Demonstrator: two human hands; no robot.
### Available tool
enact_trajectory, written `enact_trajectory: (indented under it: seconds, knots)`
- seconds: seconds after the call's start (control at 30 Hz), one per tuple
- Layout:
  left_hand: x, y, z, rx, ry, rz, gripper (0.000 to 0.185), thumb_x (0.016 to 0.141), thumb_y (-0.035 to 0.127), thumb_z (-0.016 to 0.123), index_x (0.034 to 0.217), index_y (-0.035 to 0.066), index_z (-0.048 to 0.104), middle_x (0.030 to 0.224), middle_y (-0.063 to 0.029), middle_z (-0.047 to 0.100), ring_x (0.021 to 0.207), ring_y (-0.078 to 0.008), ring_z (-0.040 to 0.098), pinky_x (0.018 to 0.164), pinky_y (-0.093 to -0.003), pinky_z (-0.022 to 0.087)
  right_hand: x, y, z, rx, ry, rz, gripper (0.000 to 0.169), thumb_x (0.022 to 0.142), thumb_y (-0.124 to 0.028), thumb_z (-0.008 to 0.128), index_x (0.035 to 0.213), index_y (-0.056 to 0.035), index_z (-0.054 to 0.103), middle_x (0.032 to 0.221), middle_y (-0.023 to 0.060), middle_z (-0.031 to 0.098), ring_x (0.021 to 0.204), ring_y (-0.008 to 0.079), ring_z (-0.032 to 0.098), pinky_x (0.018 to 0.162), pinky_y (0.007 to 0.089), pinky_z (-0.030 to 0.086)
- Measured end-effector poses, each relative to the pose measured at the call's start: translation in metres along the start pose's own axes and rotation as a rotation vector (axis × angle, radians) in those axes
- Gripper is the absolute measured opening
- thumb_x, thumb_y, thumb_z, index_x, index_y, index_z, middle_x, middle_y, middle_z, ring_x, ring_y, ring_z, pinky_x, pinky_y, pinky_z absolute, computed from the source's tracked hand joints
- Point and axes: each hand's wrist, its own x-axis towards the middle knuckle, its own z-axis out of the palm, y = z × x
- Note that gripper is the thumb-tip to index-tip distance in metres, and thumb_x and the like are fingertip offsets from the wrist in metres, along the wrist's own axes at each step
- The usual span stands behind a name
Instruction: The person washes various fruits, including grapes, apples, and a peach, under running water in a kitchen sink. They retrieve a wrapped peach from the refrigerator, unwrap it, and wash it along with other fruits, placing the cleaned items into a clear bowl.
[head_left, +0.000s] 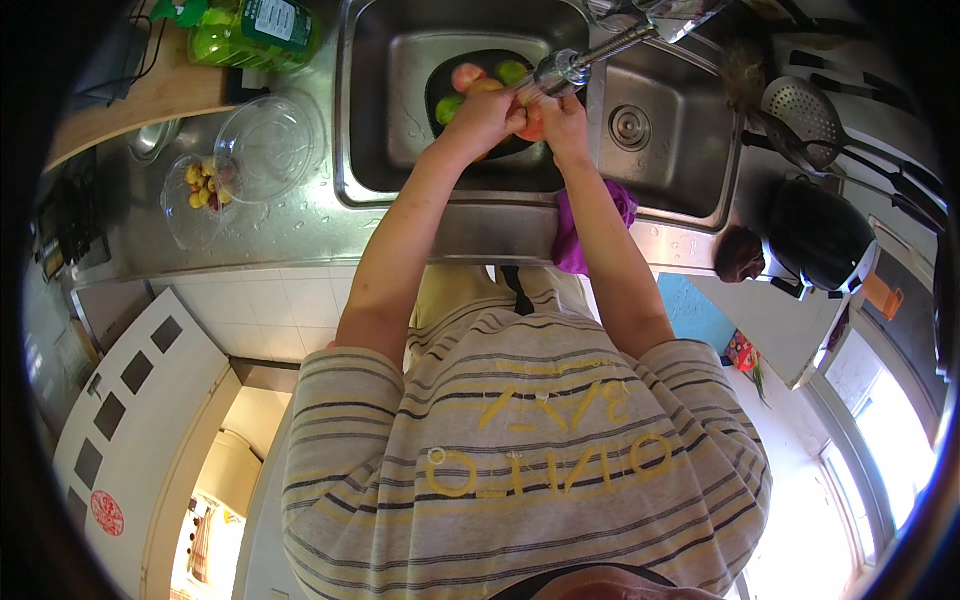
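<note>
A reddish round fruit is held between my left hand and my right hand, beneath the metal faucet head, where water seems to run over it. Behind my hands, a dark basket rests in the larger sink basin. It holds several fruits, among them a pink one, a green one and another greenish one. My fingers partly hide the held fruit and the fruits under it.
The smaller basin lies to the right, with a purple cloth over the front edge. Left are a clear plastic bowl, a dish of small yellow fruits and a green soap bottle. A skimmer and black appliance stand right.
</note>
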Motion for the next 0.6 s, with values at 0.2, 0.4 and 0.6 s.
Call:
enact_trajectory:
  seconds: [0.2,0.4,0.6]
  knots:
    - [0.003,-0.006,0.01,-0.01,0.005,-0.018,0.024,0.077,0.023,0.053,0.089,0.003,0.06,0.072,-0.0206,0.061,0.068,-0.0361,0.06,0.062,-0.0419,0.047,0.002,0.005,0.001,0.073,0.02,-0.021,0.026,0.079,-0.021,0.057,0.098,-0.004,0.061,0.078,0.0051,0.061,0.074,0.0134,0.056,0.069,0.0265,0.044]
    - [0.004,-0.018,0.018,0.076,0.039,-0.118,0.024,0.08,0.021,0.051,0.094,0.004,0.06,0.079,-0.0229,0.061,0.075,-0.0373,0.06,0.065,-0.0423,0.047,-0.002,0.005,0.002,0.079,0.072,-0.034,0.025,0.081,-0.018,0.049,0.097,-0.0016,0.06,0.075,0.008,0.062,0.074,0.0154,0.058,0.069,0.0279,0.045]
    - [-0.004,-0.02,0.015,-0.26,0.032,-0.038,0.024,0.081,0.02,0.057,0.097,0.002,0.06,0.078,-0.0182,0.063,0.072,-0.0285,0.063,0.067,-0.0366,0.048,0.004,0.011,0.001,0.164,0.046,-0.005,0.025,0.082,-0.015,0.047,0.097,-0.0006,0.06,0.078,0.0083,0.063,0.073,0.0145,0.057,0.069,0.0276,0.045]
